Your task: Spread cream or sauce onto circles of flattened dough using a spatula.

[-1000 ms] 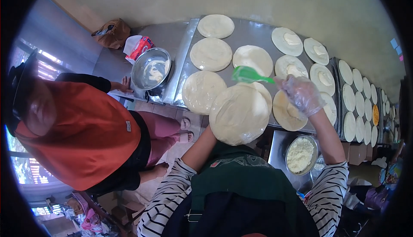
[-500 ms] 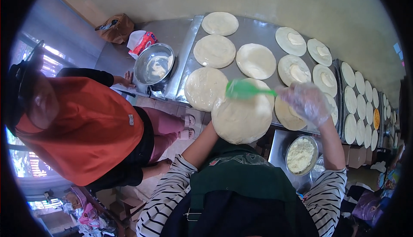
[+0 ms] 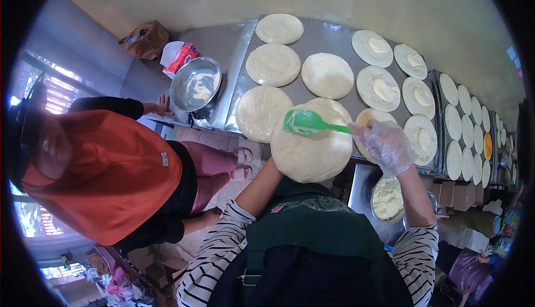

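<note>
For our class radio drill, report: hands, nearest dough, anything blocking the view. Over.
Right hand gripping green spatula. Left hand out of sight, its forearm leading under nearest dough. Spatula's head over that dough, contact unclear. Dough blocks left hand from view.

Glossy plastic spatula [image 3: 306, 122], shiny metal table [image 3: 329, 37]

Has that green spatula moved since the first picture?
Yes. Judged against the steel bowl, the green spatula is now lower in the picture and slightly leftward.
</note>
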Action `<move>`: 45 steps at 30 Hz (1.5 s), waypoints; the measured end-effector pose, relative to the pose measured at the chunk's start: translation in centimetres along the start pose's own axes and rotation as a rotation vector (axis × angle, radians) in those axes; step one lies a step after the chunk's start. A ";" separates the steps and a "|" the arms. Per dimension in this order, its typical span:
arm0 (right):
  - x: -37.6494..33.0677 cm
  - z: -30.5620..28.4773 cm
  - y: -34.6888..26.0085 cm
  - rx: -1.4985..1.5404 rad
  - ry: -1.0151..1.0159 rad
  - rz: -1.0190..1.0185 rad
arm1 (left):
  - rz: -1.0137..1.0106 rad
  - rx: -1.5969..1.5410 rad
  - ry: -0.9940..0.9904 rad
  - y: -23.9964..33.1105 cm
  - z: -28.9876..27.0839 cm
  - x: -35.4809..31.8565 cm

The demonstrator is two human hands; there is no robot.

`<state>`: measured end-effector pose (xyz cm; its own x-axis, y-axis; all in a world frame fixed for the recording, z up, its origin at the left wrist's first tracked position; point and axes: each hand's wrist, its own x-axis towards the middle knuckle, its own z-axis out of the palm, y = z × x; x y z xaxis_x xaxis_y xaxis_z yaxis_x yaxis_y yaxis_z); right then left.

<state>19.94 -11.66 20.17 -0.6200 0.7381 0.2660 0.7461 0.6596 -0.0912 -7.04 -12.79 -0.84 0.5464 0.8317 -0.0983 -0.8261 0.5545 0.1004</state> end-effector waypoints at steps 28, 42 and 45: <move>-9.1 3.6 -1.1 0.464 0.223 0.656 | 0.086 0.182 0.037 1.5 0.5 -1.1; -5.1 4.9 0.4 0.406 0.091 0.617 | 0.096 0.162 0.044 0.7 -1.0 -0.6; -5.1 6.5 1.9 0.269 0.147 0.646 | 0.108 0.163 0.030 0.3 -0.6 1.3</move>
<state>22.89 -13.26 12.45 -0.0210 0.9787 0.2041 0.8558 0.1231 -0.5024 -6.64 -11.60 -1.52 0.4496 0.8868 -0.1074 -0.8451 0.4612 0.2703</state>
